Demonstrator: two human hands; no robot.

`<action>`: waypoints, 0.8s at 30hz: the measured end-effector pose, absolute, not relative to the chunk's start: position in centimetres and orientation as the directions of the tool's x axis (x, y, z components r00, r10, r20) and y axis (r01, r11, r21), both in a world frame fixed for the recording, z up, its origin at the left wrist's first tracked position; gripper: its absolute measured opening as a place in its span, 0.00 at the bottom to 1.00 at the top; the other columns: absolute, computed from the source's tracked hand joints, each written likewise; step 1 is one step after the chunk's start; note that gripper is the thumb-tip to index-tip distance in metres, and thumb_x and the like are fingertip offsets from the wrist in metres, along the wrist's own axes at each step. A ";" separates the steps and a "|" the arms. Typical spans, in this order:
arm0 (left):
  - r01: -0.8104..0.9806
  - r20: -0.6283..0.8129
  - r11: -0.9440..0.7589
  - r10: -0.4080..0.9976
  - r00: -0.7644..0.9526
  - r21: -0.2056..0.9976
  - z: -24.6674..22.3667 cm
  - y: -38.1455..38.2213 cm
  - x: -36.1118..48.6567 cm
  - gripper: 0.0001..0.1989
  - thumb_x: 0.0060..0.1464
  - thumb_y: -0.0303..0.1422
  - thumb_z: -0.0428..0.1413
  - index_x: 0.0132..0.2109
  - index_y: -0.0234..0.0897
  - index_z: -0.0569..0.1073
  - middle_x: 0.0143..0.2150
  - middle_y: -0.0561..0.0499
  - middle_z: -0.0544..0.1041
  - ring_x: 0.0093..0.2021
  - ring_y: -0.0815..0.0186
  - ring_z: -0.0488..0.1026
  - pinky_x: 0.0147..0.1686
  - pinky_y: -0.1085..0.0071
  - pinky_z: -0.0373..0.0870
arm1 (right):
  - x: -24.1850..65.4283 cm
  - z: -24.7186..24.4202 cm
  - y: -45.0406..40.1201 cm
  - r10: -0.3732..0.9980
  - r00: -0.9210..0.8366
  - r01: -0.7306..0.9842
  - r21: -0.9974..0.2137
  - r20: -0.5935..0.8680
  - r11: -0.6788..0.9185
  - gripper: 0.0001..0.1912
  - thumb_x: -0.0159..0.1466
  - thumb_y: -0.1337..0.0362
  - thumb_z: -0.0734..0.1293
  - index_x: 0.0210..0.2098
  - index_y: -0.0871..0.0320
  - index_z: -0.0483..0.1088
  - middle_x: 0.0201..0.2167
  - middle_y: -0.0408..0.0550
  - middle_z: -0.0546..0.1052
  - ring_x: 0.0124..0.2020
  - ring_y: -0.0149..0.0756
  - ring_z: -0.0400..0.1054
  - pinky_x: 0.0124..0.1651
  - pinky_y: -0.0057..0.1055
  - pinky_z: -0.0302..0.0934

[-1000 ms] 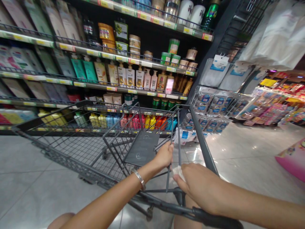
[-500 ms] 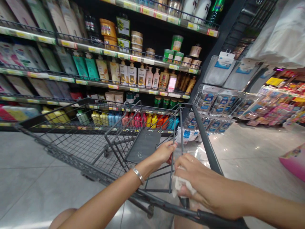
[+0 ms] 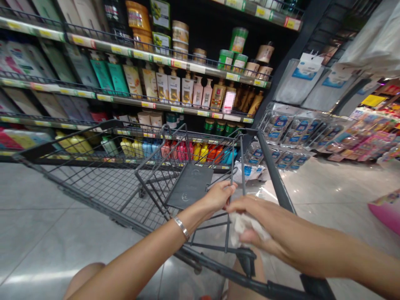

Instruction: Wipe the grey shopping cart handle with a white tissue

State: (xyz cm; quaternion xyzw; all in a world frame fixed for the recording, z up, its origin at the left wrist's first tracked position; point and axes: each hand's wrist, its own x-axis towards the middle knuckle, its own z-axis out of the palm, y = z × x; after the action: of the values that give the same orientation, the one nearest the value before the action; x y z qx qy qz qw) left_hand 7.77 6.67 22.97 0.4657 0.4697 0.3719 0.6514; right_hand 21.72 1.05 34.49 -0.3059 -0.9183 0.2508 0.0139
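Observation:
A dark grey shopping cart (image 3: 277, 175) stands in front of me, its wire basket showing no goods. My left hand (image 3: 220, 196), with a silver bracelet at the wrist, is closed around a thin upright bar of the cart's rear wire frame. Close to its right, my right hand (image 3: 261, 223) holds a crumpled white cloth (image 3: 242, 227) between thumb and fingers, beside the same bar. Whether the cloth touches the bar, I cannot tell. Below both hands runs the cart's handle (image 3: 218, 268). A grey seat flap (image 3: 190, 186) lies folded down left of my left hand.
Behind the cart, shelves (image 3: 181, 106) hold rows of bottles and jars. Bagged goods (image 3: 301, 83) hang from hooks at the right. Grey tiled floor (image 3: 34, 233) shows around the cart, and a pink object (image 3: 387, 212) lies at the right edge.
My right hand with the cloth has shifted slightly right, and more of the cloth shows. My left hand stays on the bar. The view has tipped downward, so the shelves sit higher.

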 end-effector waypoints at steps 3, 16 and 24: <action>0.045 -0.335 0.336 0.903 0.267 0.941 23.9 6.4 7.7 0.12 0.58 0.30 0.46 0.45 0.33 0.70 0.15 0.62 0.58 0.15 0.75 0.54 0.17 0.79 0.53 | 21.8 35.3 -0.4 0.442 -0.846 0.532 -0.536 -0.300 0.655 0.09 0.62 0.69 0.62 0.42 0.53 0.67 0.47 0.47 0.68 0.46 0.34 0.65 0.48 0.30 0.60; -0.031 -0.301 0.324 0.906 0.297 0.945 23.2 6.5 7.8 0.09 0.57 0.34 0.49 0.41 0.34 0.69 0.17 0.63 0.57 0.16 0.77 0.55 0.17 0.81 0.53 | 21.5 34.5 -0.1 0.563 -0.800 0.572 -0.550 -0.208 0.608 0.08 0.63 0.72 0.59 0.36 0.55 0.67 0.41 0.49 0.66 0.44 0.36 0.60 0.48 0.34 0.59; 0.030 -0.312 0.316 0.910 0.273 0.948 23.7 6.5 7.8 0.11 0.57 0.36 0.50 0.43 0.34 0.70 0.15 0.63 0.56 0.15 0.77 0.52 0.16 0.80 0.49 | 20.4 33.4 -0.4 0.449 -0.861 0.503 -0.517 -0.237 0.692 0.09 0.58 0.77 0.61 0.32 0.58 0.69 0.42 0.49 0.66 0.46 0.38 0.58 0.49 0.35 0.57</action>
State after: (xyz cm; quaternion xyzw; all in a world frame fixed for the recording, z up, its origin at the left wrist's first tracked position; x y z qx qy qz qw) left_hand 7.76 6.51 23.75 0.4736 0.4961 0.3430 0.6419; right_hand 20.44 -0.36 33.45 -0.2592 -0.9187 0.2944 -0.0458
